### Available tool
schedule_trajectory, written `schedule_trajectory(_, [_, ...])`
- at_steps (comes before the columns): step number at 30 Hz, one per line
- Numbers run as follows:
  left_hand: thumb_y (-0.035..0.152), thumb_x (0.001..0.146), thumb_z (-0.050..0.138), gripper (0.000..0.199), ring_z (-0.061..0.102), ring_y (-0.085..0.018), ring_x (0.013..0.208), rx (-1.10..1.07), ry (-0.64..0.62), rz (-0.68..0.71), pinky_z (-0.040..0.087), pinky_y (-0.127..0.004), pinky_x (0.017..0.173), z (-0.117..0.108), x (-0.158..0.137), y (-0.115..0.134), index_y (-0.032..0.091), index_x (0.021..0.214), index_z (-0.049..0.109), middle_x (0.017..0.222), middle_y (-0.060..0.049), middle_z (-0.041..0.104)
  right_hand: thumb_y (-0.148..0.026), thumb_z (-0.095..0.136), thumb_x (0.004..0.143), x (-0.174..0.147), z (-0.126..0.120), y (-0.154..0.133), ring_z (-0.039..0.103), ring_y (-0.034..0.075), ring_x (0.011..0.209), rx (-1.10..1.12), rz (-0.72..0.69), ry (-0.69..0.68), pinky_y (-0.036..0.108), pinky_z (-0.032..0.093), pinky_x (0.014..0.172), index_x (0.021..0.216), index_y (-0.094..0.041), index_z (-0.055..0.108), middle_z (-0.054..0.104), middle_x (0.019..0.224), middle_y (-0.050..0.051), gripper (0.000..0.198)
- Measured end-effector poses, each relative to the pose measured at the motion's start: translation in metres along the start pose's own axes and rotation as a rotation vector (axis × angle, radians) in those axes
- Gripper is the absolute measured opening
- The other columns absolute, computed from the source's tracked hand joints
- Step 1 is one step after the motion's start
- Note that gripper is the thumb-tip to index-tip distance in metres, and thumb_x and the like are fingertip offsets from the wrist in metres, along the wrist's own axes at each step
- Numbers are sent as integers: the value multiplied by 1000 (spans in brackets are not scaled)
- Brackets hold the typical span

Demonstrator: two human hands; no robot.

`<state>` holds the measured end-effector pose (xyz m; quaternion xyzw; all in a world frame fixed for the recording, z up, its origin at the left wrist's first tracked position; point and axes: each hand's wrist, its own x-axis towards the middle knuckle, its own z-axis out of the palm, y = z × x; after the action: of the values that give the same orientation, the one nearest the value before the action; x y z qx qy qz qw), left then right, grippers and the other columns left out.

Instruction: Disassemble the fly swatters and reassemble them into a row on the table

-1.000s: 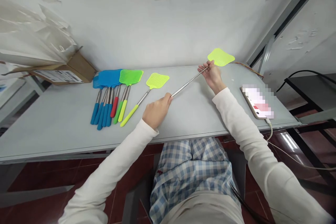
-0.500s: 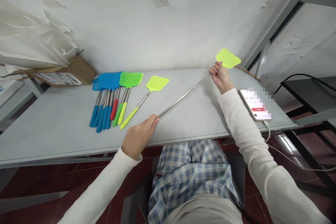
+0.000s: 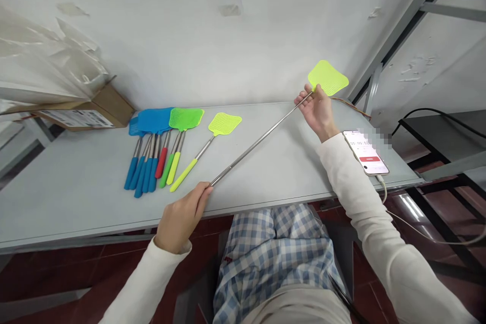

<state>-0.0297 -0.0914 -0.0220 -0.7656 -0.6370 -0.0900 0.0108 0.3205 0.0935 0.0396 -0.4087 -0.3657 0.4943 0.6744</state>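
Note:
A yellow-green fly swatter stretches diagonally above the grey table, its telescopic metal shaft drawn out long. My left hand is closed round its lower end, hiding the handle. At the upper end, my right hand holds the shaft just below the mesh head, thumb against the neck and the other fingers loosely uncurled beneath. A second yellow-green fly swatter with a short shaft lies on the table. Left of it are several more swatters with blue heads and green heads, their handles blue, red, green and yellow-green.
A cardboard box stands at the back left, beside clear plastic wrapping. On the right of the table lies a phone with a charging cable. A white wall backs the table, and a metal frame rises at right.
My left hand has moved down and left, and more shaft shows between my hands. The fingers of my right hand have loosened from a fist. The swatter's head has turned slightly.

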Motion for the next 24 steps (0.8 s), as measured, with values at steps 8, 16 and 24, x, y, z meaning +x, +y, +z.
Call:
schedule_trajectory(8, [47,101,30,47,62,-21,53,8,11,8,30,-26,47,6,-1,-4,20,104,68,71,-6,72,-73,54,86,10,-12,9,67,18,83,-6,-14,20,34,59,77,103,-24,59,60,74,0,52])
schedule_trajectory(16, [47,102,26,47,62,-17,54,-46,31,62,28,-25,48,0,16,11,22,101,66,68,-4,71,-64,49,94,27,-24,-7,61,13,71,-55,-101,116,30,57,70,101,-26,63,55,74,-1,41])
schedule_trajectory(24, [42,102,28,41,64,-19,61,-57,17,77,27,-26,50,4,46,23,22,99,64,72,-5,72,-64,47,94,42,-44,5,67,14,85,25,-150,163,30,58,77,93,-24,61,62,82,1,43])
